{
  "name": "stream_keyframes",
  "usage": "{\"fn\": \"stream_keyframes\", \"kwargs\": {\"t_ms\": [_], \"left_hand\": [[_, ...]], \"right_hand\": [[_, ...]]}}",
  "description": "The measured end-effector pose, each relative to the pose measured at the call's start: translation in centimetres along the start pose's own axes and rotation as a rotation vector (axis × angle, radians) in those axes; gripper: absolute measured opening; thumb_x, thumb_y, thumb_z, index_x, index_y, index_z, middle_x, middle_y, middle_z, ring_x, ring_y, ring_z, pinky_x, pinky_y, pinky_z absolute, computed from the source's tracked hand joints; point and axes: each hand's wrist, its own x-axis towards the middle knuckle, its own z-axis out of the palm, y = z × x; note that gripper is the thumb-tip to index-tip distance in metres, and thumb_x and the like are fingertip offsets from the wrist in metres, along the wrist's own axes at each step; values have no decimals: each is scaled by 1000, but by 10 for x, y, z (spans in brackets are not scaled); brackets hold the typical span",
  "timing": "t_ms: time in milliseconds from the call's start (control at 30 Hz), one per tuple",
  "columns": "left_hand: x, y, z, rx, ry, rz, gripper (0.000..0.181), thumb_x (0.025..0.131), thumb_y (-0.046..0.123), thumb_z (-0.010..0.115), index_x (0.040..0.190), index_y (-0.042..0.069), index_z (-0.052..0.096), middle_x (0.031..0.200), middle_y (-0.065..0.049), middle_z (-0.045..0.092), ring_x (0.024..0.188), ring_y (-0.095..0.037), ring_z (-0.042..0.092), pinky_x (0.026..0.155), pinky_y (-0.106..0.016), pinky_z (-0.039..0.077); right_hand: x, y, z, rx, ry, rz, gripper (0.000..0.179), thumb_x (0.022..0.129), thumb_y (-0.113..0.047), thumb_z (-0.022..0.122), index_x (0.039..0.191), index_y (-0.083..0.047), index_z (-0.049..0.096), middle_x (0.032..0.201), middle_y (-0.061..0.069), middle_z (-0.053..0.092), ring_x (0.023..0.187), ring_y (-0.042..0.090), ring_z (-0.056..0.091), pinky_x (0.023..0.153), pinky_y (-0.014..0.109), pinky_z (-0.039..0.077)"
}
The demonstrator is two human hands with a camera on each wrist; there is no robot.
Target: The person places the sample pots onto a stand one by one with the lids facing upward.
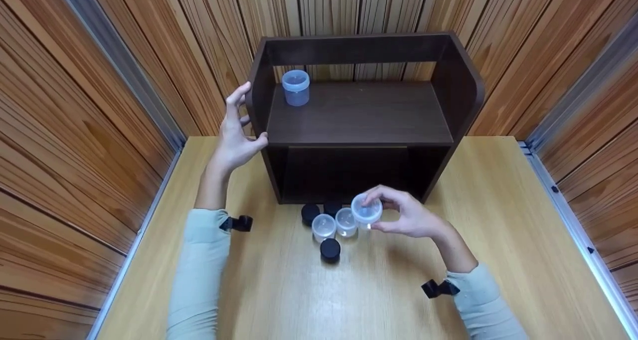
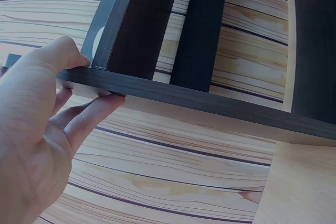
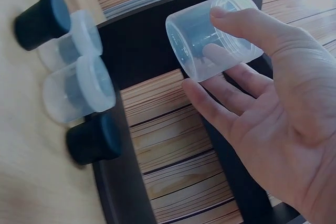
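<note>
Near the shelf (image 1: 369,113), the right grip (image 1: 411,218) holds 1 jar (image 1: 366,214).

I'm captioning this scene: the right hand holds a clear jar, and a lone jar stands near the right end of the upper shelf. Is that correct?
Not quite: the head view shows the lone jar standing near the left end of the upper shelf, not the right. The right hand does hold a clear jar.

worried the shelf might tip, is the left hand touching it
Touching: the left wrist view shows the left hand gripping the shelf, thumb and fingertips meeting it without a gap.
</note>
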Motion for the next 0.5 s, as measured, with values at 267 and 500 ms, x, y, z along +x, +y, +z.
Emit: {"fn": "stream_keyframes", "kwargs": {"t_ms": [267,500], "left_hand": [[0,-1,1,0,0,4,93,90,-8,74,169,7,26,180,-20,34,156,-36,46,124,-69,52],[0,-1,2,2,11,-6,93,90,-7,74,169,8,27,177,-19,38,156,-34,47,124,-69,52]], "right_hand": [[18,-20,-14,-3,1,-17,39,91,6,86,124,-5,68,138,24,69,128,13,66,108,20,60],[34,-34,-25,-43,-23,-73,37,93,7,83,125,-3,67,140,24,68,129,12,65,113,18,57]]}}
